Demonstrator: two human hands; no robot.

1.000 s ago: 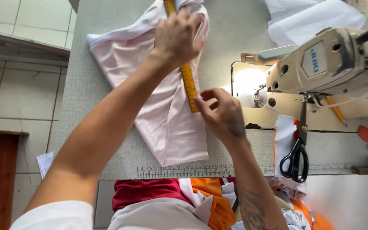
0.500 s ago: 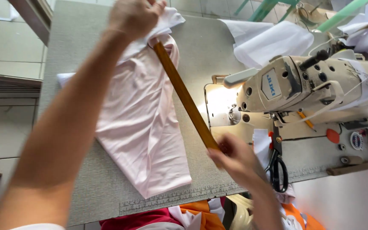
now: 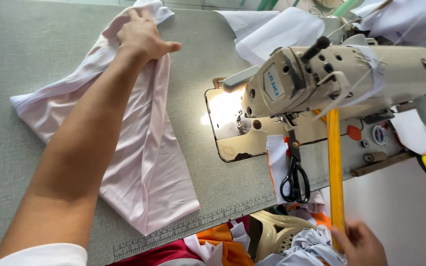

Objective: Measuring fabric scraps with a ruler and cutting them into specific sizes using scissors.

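Nearest, at the bottom edge: right hand (image 3: 363,244) clenched around the lower end of a yellow ruler (image 3: 335,167), held upright before the sewing machine (image 3: 341,79), beside black scissors (image 3: 294,177). Farther off: left hand (image 3: 141,37), fingers released, flat on pink fabric (image 3: 144,162) spread across the grey table (image 3: 40,44).

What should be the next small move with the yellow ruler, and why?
Probably set the yellow ruler down beside the sewing machine. The right hand holds it by its near end, away from the pink cloth, which the left hand alone presses flat.
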